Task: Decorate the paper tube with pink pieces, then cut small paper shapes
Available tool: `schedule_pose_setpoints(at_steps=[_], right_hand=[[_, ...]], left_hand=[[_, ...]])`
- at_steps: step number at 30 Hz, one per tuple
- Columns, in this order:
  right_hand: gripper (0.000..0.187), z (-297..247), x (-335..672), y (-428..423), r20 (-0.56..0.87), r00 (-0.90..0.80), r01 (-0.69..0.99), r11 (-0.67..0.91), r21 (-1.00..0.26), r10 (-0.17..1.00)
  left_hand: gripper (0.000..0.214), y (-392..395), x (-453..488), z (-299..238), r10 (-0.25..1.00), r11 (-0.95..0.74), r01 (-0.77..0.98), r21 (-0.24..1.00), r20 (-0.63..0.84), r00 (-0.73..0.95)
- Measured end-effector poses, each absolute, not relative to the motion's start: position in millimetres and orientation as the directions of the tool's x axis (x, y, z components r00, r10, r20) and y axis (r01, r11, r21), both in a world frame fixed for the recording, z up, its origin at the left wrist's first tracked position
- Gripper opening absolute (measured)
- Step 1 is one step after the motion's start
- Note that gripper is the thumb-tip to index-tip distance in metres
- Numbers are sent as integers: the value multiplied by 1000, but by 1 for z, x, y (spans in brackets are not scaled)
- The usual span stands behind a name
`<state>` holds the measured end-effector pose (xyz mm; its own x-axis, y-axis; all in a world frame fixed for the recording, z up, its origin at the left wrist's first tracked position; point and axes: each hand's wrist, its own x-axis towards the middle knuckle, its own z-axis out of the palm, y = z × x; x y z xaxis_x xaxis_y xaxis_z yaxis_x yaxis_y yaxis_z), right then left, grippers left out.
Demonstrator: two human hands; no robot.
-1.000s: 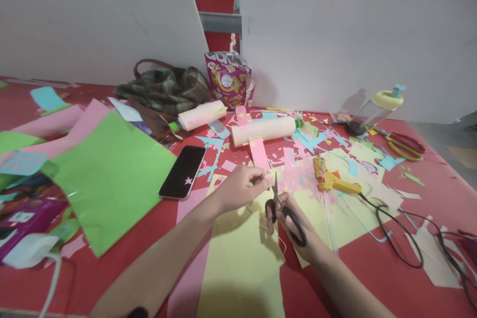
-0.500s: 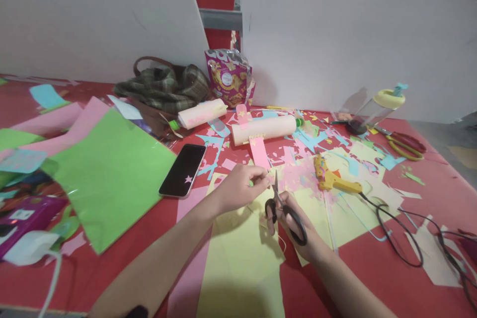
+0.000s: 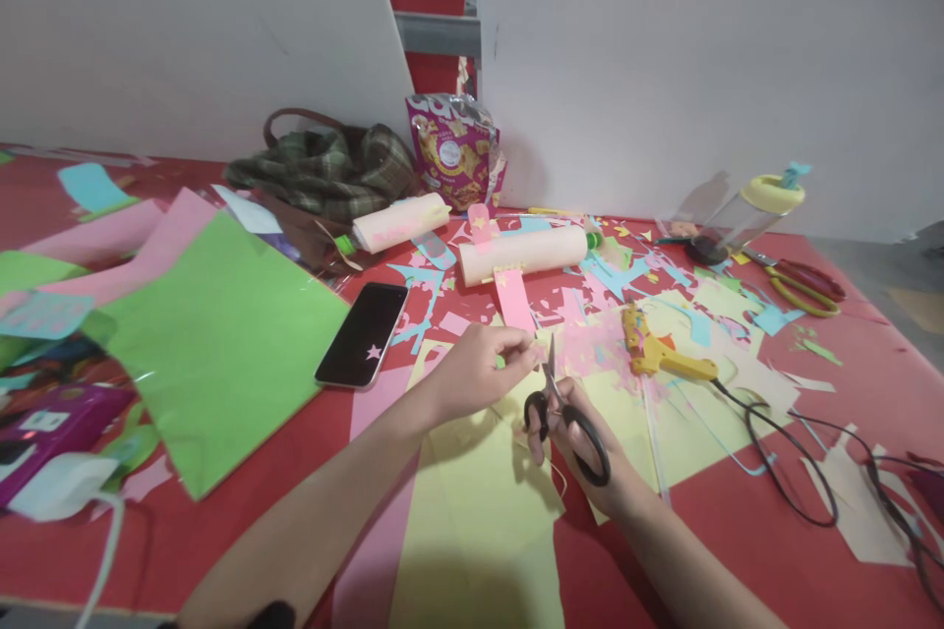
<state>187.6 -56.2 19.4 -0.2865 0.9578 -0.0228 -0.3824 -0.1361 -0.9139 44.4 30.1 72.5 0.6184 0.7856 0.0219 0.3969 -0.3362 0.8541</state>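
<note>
My left hand (image 3: pixel 479 369) pinches a small scrap of paper (image 3: pixel 532 351) between thumb and fingers over the yellow sheet (image 3: pixel 479 511). Just to its right, my right hand (image 3: pixel 586 452) grips black-handled scissors (image 3: pixel 564 413), with the blades pointing up at the scrap. The blades look nearly closed against the scrap's edge. Both hands hover over a litter of pink, blue and yellow paper cuttings on the red table (image 3: pixel 737 531).
A yellow glue gun (image 3: pixel 656 354) with a black cord lies right of my hands. A phone (image 3: pixel 363 334) and a green sheet (image 3: pixel 213 344) lie to the left. Two paper-wrapped rolls (image 3: pixel 523 254), a snack bag (image 3: pixel 453 152), a plaid bag (image 3: pixel 324 172), red scissors (image 3: pixel 800 283) and a tilted bottle (image 3: pixel 741 216) sit farther back.
Both hands stay almost in place; the scissors and the pinched scrap shifted only slightly. The view drifted a little.
</note>
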Motion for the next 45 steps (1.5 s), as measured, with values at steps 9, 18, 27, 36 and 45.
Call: schedule_pose_setpoints(at_steps=[9, 18, 27, 36, 45], right_hand=[[24, 20, 188, -57, -16, -264, -408, -127, -904, 964], [26, 18, 188, -57, -22, -255, -364, -117, -924, 967], [27, 19, 188, -56, -25, -256, -349, -116, -930, 966], [26, 17, 188, -57, -45, -313, -381, -169, -909, 949], [26, 18, 189, -56, -58, -330, -386, -191, -903, 942]], left_hand=[[30, 27, 50, 69, 816, -331, 396, 856, 49, 576], [30, 27, 50, 69, 819, -333, 416, 846, 41, 573], [28, 28, 47, 71, 804, -351, 397, 848, 55, 593], [29, 33, 41, 73, 767, -411, 444, 796, 39, 640], [27, 35, 38, 72, 750, -417, 442, 794, 26, 661]])
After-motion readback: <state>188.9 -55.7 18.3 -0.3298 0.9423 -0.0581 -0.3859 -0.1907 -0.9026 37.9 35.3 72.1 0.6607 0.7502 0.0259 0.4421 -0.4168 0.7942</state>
